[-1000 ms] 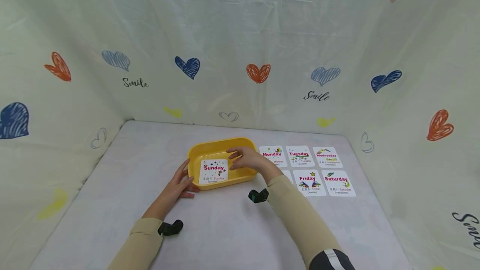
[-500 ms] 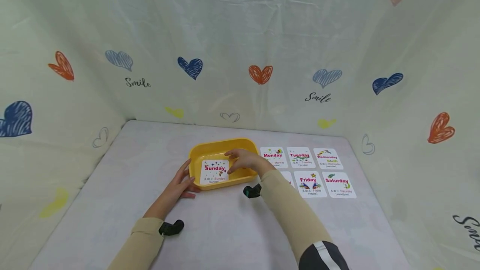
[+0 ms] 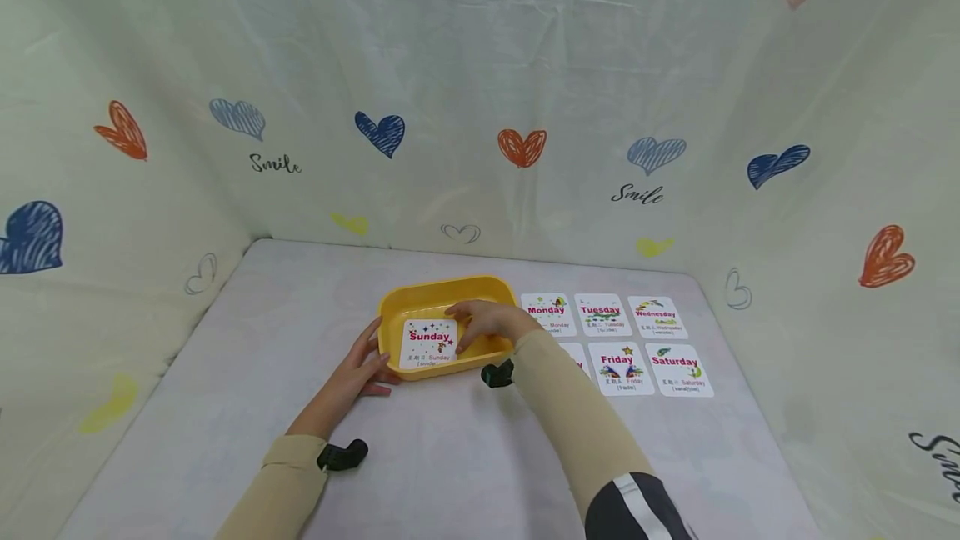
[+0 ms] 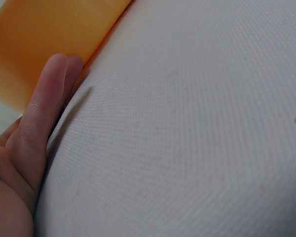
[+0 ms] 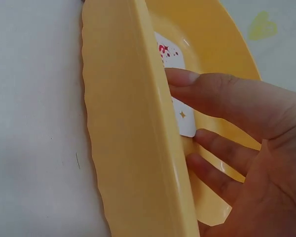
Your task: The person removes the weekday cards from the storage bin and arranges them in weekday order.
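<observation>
A yellow plastic tray stands at mid-table. A white card printed "Sunday" lies inside it, at the left. My left hand rests against the tray's left front corner, its fingers straight along the outer wall, as the left wrist view also shows. Reaching into the tray from the right, my right hand has loosely bent fingers. In the right wrist view, its thumb overlaps the card, and one fingertip is right at a card corner. The tray's near wall partly hides the thumb tip and card.
Weekday cards lie in two rows right of the tray: Monday, Tuesday, Wednesday, Friday and Saturday. Another card is mostly behind my right sleeve. A heart-print curtain hangs behind the table.
My right hand and forearm have moved slightly left, bringing the fingers down to the right edge of the Sunday card. My left hand and the tray have stayed in place.
</observation>
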`<state>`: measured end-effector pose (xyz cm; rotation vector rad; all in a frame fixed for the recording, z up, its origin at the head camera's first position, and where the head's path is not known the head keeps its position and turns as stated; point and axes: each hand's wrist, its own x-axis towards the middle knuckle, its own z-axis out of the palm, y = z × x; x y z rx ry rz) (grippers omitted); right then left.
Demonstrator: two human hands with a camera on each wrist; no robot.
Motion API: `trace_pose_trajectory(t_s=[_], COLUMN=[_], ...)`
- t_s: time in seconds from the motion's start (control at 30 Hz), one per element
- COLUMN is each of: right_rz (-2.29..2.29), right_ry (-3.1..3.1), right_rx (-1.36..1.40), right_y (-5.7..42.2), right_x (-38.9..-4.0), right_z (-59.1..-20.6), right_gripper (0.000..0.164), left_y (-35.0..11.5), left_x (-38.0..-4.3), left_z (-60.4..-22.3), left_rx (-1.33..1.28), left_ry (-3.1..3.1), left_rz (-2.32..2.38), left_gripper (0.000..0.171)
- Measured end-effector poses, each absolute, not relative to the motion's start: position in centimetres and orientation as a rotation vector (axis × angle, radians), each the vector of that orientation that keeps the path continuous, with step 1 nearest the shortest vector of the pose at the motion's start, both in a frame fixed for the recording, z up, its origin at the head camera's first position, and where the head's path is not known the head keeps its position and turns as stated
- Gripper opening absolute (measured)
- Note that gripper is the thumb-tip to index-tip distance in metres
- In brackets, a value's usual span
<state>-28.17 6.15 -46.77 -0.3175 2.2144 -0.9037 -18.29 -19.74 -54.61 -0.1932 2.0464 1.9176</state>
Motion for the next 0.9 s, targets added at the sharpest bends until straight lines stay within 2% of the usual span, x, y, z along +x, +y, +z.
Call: trace_pose_trajectory(t_s=[0.23,0.9], right_rz=[-0.898,-1.126], right_ry=[2.204,2.192], right_rx=[-0.289,-0.232], right_y=[5.9,5.7], right_x=[-28.2,-29.1], right_z=[-46.5,-47.5], right_gripper=[0.069,0.044], left_y=[-19.8,-19.9], left_x=[-18.2,-18.2], left_z=[-54.5,-54.5], left_rx=[-0.175,-0.157], left_ry=[2.052,2.052], left_rz=[1.909,1.907], left_gripper=[0.070,0.070])
